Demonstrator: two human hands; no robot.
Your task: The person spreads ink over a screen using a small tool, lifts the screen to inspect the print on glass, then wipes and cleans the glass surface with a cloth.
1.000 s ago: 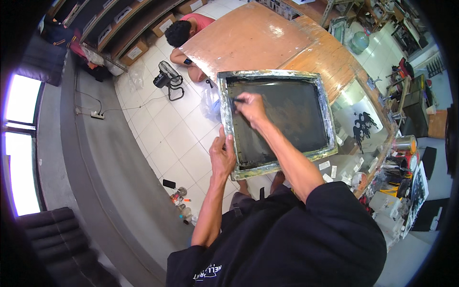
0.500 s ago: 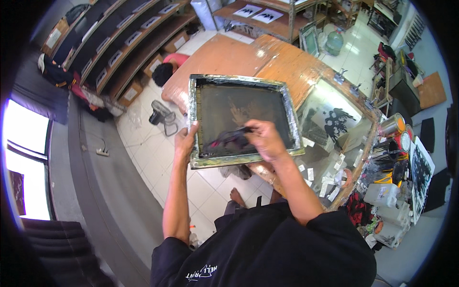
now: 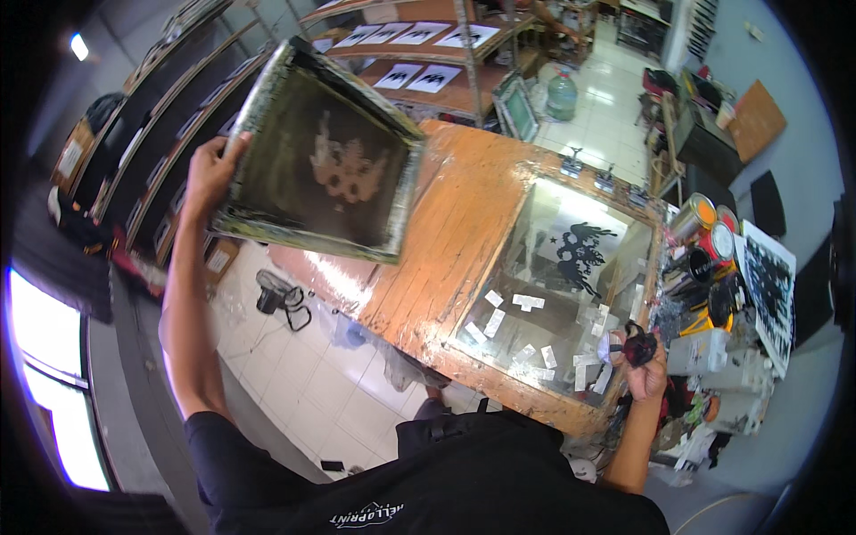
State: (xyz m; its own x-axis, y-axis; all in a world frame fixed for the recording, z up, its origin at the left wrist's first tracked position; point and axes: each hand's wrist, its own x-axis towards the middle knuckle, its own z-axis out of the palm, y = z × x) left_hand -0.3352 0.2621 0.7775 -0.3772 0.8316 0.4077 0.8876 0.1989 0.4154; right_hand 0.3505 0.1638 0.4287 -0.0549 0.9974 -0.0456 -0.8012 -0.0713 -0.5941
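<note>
Raised at the left, a screen printing frame [image 3: 406,192] with dark mesh shows a pale winged design on it. My left hand [image 3: 212,174] is shut on its left edge, holding the frame tilted in the air. My right hand [image 3: 648,373] is closed round a crumpled dark rag [image 3: 638,346] with reddish patches, close to the right edge of the table. Beside that hand lies a glass panel [image 3: 499,352] set in the wooden table [image 3: 446,232], with a sheet printed in a black winged design [image 3: 584,257] on it.
Pieces of white tape [image 3: 528,303] dot the glass. Metal hinge clamps [image 3: 572,163] line its far edge. Paint cans [image 3: 694,216] and a white plastic tub [image 3: 700,352] crowd the right. Behind stand racks with printed sheets [image 3: 420,34] and a water jug [image 3: 562,96]. A dark device with a cable [image 3: 278,292] lies on the tiled floor.
The frame has swung up and left in my left hand. My right hand has moved from the mesh to the table's right side with the rag. My view has turned rightward.
</note>
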